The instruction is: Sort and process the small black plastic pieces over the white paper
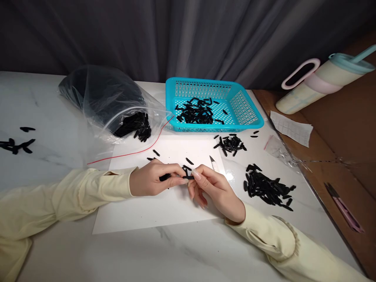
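Observation:
Between my two hands is a small black strip [188,177], slim and elongated, of a kind I cannot make out. My left hand [155,178] pinches its left end between thumb and forefinger. The thumb and forefinger of my right hand [210,186] close on the other end, its remaining fingers curled below. Under and just beyond my hands lies a white sheet [132,215] with several loose black strips [189,161] on it. A craft knife [214,162] with a pale handle rests past my right hand.
A blue perforated basket [217,127] holds black strips. Left of it, a clear zip bag [96,102] spills more. Piles of strips [268,188] lie to the right. Beyond the table's right edge are pink-handled thread snips [343,209], a paper slip [291,128] and a tumbler [320,84].

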`<control>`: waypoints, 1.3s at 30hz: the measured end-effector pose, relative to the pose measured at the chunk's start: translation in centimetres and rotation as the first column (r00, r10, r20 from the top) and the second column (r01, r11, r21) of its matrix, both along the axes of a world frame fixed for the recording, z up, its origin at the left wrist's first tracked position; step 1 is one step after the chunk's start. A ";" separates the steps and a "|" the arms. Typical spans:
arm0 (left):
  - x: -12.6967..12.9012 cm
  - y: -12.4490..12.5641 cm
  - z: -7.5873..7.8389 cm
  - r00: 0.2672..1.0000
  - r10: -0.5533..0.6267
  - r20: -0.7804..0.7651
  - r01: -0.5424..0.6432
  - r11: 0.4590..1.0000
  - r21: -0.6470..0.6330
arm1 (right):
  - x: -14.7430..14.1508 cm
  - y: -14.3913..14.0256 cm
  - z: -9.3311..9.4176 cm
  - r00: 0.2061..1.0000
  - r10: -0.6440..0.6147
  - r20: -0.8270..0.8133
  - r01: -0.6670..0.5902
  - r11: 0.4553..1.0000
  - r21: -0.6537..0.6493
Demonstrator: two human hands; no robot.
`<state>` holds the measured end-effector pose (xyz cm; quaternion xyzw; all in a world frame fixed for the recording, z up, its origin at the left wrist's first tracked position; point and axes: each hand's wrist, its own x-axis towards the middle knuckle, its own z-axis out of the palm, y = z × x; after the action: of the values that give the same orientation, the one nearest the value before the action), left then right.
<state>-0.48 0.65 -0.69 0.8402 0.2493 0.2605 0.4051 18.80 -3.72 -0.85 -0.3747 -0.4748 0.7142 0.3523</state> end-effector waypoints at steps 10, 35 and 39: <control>0.0 -0.1 0.1 1.000 0.007 -0.004 -0.007 1.000 0.017 | 0.0 -0.1 -0.1 1.000 -0.004 -0.015 0.004 1.000 -0.005; -0.2 -0.2 -0.3 0.999 0.036 -0.028 -0.029 0.974 0.226 | -0.2 0.0 0.4 0.998 -0.008 0.064 0.009 1.000 -0.010; -0.2 -0.3 -0.4 0.998 0.058 -0.031 -0.049 0.967 0.252 | -0.1 0.0 0.4 0.997 -0.005 0.076 0.006 1.000 -0.013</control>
<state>-0.65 0.38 -1.13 0.8824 0.2446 0.2848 0.2836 18.67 -3.70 -0.45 -0.4054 -0.4821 0.7016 0.3333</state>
